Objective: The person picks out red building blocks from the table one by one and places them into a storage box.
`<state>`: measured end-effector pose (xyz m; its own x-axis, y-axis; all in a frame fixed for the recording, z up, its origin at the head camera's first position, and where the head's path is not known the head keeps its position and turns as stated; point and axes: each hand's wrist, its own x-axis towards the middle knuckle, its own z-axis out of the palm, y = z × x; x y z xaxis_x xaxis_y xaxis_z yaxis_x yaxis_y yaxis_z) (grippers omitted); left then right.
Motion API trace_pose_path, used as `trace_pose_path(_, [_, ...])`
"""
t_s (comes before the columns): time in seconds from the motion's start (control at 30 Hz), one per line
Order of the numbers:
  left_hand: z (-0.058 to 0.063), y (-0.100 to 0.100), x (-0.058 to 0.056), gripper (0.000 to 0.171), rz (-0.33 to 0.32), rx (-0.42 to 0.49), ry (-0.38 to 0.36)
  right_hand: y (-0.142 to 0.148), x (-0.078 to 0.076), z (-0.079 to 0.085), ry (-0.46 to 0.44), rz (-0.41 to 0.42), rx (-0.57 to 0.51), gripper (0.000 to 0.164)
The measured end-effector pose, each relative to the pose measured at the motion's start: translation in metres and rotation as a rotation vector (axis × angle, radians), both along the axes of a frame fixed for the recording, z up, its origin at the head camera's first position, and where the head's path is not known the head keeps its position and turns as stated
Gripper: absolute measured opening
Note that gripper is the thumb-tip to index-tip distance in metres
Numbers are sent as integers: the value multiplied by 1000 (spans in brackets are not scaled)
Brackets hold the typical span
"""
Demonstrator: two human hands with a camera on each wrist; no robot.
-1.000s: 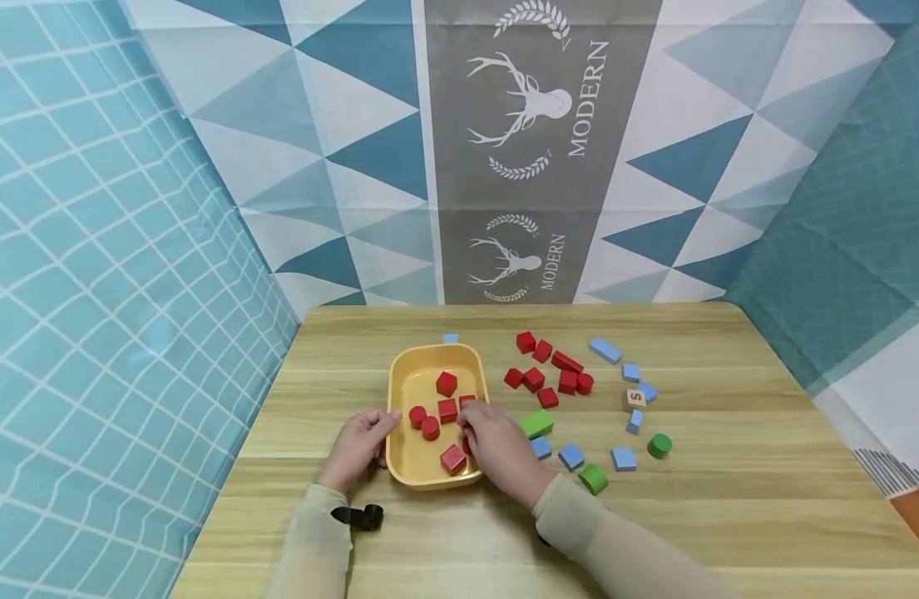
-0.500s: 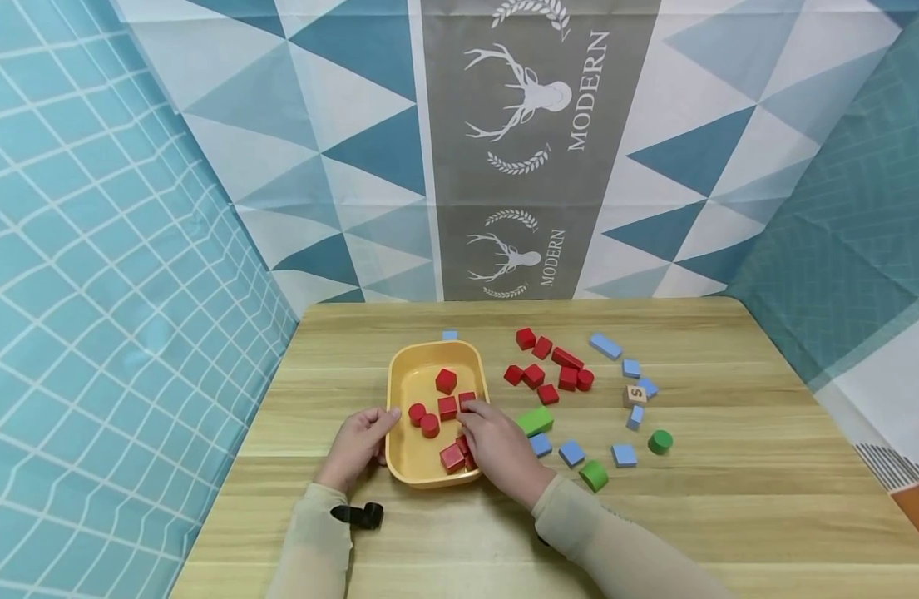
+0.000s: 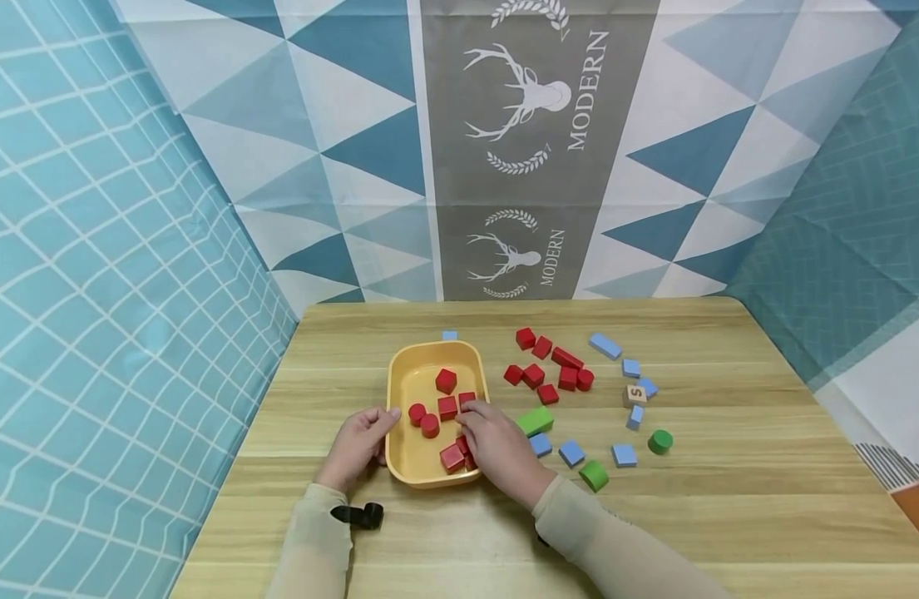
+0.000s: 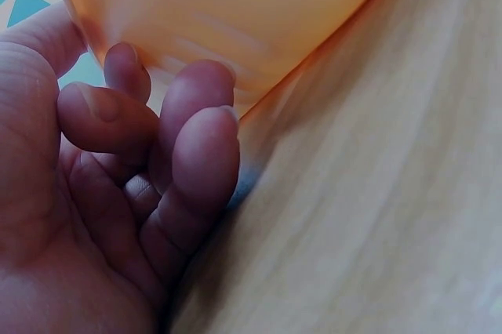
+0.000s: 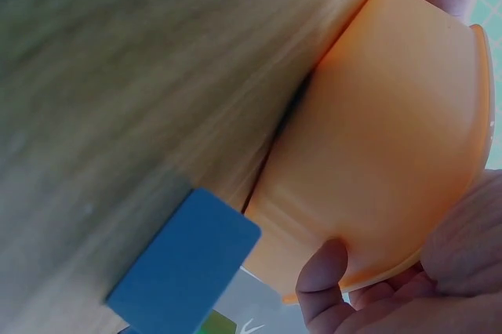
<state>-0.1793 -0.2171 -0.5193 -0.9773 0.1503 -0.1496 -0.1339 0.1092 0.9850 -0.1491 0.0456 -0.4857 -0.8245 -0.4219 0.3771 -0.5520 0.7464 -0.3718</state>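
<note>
A yellow plastic tray (image 3: 410,474) stands on the table with several red blocks in it. At its left side my left hand (image 3: 360,441) grips the tray, thumb at the rim and fingers bent against the outer wall (image 4: 235,12). My right hand (image 3: 500,441) reaches over the right rim, fingertips inside near a red cube (image 3: 467,400). One finger touches the outer wall (image 5: 376,138) in the right wrist view, and the others pass behind the rim. I cannot tell whether they hold anything. Just left of this hand lies another red cube (image 3: 452,458), partly overlapping neighbouring red blocks.
Right of the tray, several red blocks (image 3: 533,377) lie scattered on the wooden table (image 3: 766,499). Blue blocks (image 3: 624,455), a green bar (image 3: 535,421), a green cylinder (image 3: 660,442), a green arch (image 3: 594,476) and a lettered wooden cube (image 3: 634,396) are there too.
Over the past second, a red block came into view beside the right hand in the tray's near right part, and the cube there shifted slightly. Both hands stay in place.
</note>
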Motion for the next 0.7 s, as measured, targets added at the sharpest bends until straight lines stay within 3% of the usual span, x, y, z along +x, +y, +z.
trace_pose_path(0.37, [0, 0, 0, 60, -6, -4, -13, 0, 0, 0, 6, -4, -10, 20])
trace_pose_path(0.7, [2, 0, 0, 58, 3, -6, -19, -1, 0, 3, -43, -20, -1, 22])
